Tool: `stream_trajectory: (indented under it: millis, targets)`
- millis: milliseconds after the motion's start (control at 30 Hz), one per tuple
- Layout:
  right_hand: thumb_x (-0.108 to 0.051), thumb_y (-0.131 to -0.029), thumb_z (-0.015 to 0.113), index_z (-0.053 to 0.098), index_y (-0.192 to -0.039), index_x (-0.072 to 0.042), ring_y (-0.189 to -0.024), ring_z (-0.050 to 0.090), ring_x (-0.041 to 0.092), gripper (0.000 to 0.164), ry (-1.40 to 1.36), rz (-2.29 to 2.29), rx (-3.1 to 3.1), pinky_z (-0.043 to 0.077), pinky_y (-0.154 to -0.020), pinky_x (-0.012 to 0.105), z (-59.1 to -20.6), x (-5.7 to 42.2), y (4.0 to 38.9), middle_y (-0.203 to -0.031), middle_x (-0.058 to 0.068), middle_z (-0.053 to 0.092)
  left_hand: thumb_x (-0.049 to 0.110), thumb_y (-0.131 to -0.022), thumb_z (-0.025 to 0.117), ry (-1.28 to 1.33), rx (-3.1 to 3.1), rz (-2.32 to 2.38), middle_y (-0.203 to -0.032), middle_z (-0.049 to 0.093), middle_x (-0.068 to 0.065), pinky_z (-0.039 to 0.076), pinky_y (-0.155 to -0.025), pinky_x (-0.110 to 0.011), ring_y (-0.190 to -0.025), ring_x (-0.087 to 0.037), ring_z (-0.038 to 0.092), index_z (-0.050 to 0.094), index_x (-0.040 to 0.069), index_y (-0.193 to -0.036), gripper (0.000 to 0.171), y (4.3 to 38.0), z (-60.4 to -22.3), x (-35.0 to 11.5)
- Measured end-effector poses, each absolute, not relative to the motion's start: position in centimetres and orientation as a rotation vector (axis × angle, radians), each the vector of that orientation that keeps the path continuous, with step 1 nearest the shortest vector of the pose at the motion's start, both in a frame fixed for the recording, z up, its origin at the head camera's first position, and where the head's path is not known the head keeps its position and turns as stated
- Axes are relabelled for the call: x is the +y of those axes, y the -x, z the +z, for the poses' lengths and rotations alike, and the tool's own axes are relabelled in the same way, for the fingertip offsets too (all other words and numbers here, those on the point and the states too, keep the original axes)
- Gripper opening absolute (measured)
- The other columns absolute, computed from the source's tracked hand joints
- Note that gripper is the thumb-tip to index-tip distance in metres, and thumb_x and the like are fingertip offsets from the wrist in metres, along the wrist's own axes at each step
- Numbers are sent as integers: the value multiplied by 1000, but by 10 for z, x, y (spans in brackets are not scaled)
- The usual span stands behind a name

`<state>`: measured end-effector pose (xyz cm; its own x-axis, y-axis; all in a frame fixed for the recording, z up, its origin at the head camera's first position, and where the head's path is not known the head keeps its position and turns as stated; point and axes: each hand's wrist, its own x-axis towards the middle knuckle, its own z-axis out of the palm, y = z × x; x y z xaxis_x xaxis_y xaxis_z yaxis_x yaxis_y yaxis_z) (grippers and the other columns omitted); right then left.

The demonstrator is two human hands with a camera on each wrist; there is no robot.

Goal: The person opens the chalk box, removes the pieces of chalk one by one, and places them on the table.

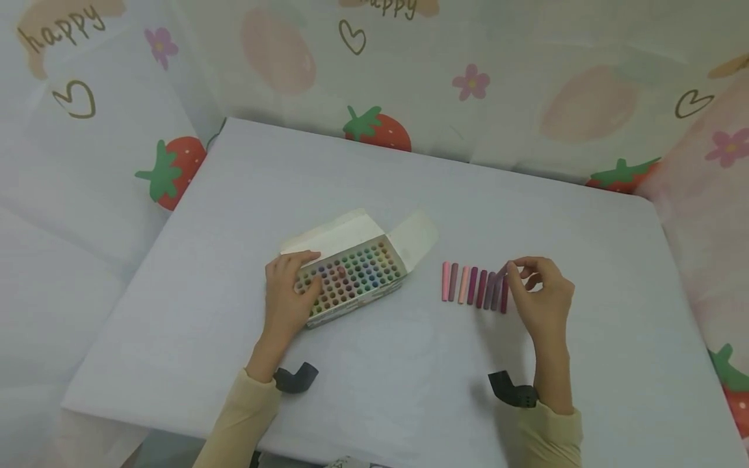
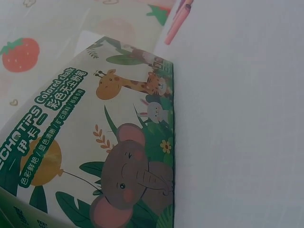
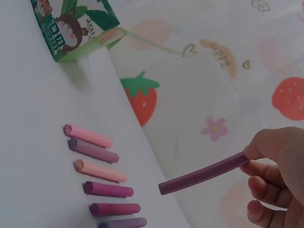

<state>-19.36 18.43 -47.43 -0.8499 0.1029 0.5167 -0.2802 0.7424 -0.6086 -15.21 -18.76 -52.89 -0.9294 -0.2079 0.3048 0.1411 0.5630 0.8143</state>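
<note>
An open chalk box [image 1: 358, 302] holds rows of colored chalk ends, with one reddish chalk [image 1: 342, 272] standing higher than the others. My left hand [image 1: 287, 296] grips the left end of this box, fingers at the back rim and thumb over the chalks; the left wrist view does not show the hand. Between thumb and fingertips, my right hand [image 3: 278, 173] pinches a dark purple chalk stick [image 3: 202, 176] by one end, tilted above the table. Below and beside it lies a row of several chalk sticks [image 1: 471, 286] in pinks, peach and purples.
The box's lid flap [image 1: 336, 231] stands open at the back, and a side flap [image 1: 415, 237] sticks out to the right. A white cloth covers the table [image 1: 374, 383]. A patterned curtain [image 1: 421, 84] hangs behind its far edge.
</note>
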Motion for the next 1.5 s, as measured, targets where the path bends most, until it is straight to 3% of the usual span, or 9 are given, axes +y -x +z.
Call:
stream_trajectory:
  millis: [167, 267, 400, 633, 1100, 1500]
  targets:
    - [-15, -83, 64, 67, -89, -2, -61, 47, 17, 15, -10, 896, -2500, 31, -56, 16, -480, 196, 190, -72, 10, 59, 9, -81, 63, -58, -2434, -1319, -118, 55, -6, 28, -95, -52, -119, -29, 33, 61, 14, -115, 35, 152, -530, -188]
    - [-18, -84, 63, 66, -88, -3, -63, 46, 18, 17, 72, 859, -2561, 32, -70, 26, -484, 203, 188, -73, 11, 59, 9, -81, 62, -59, -2435, -1323, -118, 55, -6, 28, -95, -52, -119, -29, 33, 61, 14, -115, 35, 152, -530, -188]
    - [-18, -82, 63, 66, -83, -2, -59, 42, 15, 16, 95, 799, -2590, 27, -73, 37, -489, 211, 188, -70, 12, 59, 9, -81, 62, -57, -2435, -1316, -117, 55, -6, 28, -95, -52, -119, -29, 33, 61, 14, -115, 35, 152, -531, -188]
    - [-17, -80, 62, 66, -80, -1, -60, 44, 18, 16, 95, 714, -2654, 26, -69, 37, -493, 218, 192, -68, 13, 60, 10, -81, 61, -50, -2425, -1318, -115, 55, -6, 28, -96, -52, -119, -29, 33, 61, 14, -115, 34, 153, -531, -188]
    - [-29, -87, 53, 65, -92, -2, -74, 52, 28, 30, 177, 671, -2949, 27, -79, 52, -497, 228, 212, -81, 14, 63, 10, -81, 62, -57, -2435, -1316, -116, 55, -6, 27, -97, -52, -120, -28, 33, 61, 13, -115, 35, 152, -529, -187]
    - [-31, -88, 54, 63, -91, 0, -77, 52, 31, 32, 134, 656, -3071, 27, -76, 53, -503, 230, 221, -82, 18, 63, 10, -80, 62, -42, -2424, -1309, -117, 55, -6, 27, -97, -51, -120, -28, 33, 61, 13, -115, 35, 152, -531, -188]
